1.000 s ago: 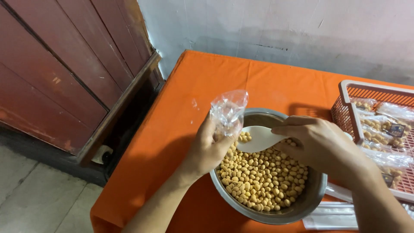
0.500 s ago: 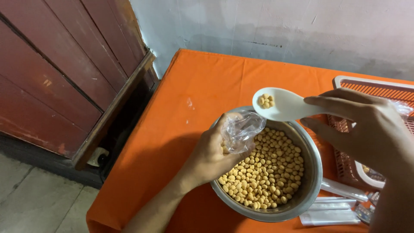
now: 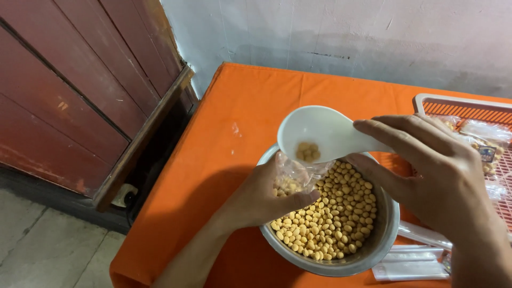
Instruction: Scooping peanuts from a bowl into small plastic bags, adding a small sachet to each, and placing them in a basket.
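A metal bowl (image 3: 386, 234) full of small yellow round snacks (image 3: 336, 218) stands on the orange table (image 3: 250, 101). My left hand (image 3: 264, 194) holds a small clear plastic bag (image 3: 298, 178) upright over the bowl's left rim, with a few snacks in it. My right hand (image 3: 426, 176) grips the handle of a white plastic spoon (image 3: 320, 133). The spoon bowl is tilted just above the bag's mouth and carries a few snacks.
An orange plastic basket (image 3: 453, 104) with filled clear bags (image 3: 482, 141) stands at the right. Flat empty clear bags (image 3: 410, 264) lie beside the bowl at the lower right. A dark red wooden door (image 3: 69, 90) and a grey wall border the table.
The spoon rose out of the bowl with a few snacks and came down to the bag's mouth. My left hand lowered the bag toward the bowl's rim.
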